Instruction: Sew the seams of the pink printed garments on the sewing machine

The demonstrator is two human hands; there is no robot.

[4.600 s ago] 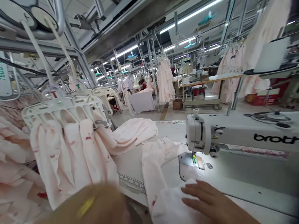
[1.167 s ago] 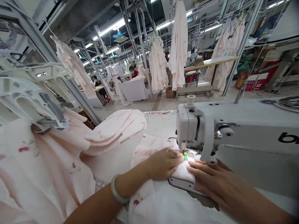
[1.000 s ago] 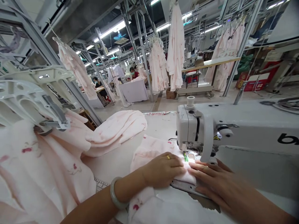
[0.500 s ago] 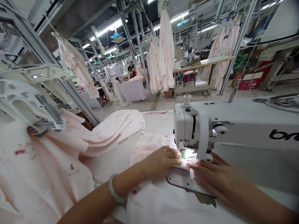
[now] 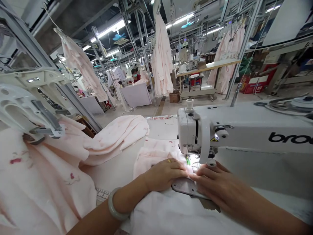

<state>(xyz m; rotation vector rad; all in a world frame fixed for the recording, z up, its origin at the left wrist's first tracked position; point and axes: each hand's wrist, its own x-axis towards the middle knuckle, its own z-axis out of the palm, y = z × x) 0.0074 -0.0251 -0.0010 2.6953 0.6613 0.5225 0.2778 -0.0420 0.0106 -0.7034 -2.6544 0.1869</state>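
Cannot make out fabric (image 5: 157, 149) edge at presser foot (image 5: 188, 160) (washed out by glare) | looks pale pink, red-printed | lies partly under left hand (image 5: 167, 174), by right hand (image 5: 216, 182) | cannot tell whether gripped or merely pressed

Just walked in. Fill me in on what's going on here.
A person has pale pink cloth at a white sewing machine. The left hand lies on it, left of the lit needle area; the right hand has its fingers close by on the other side. Further left, more pink fabric hangs from a clamp hanger.
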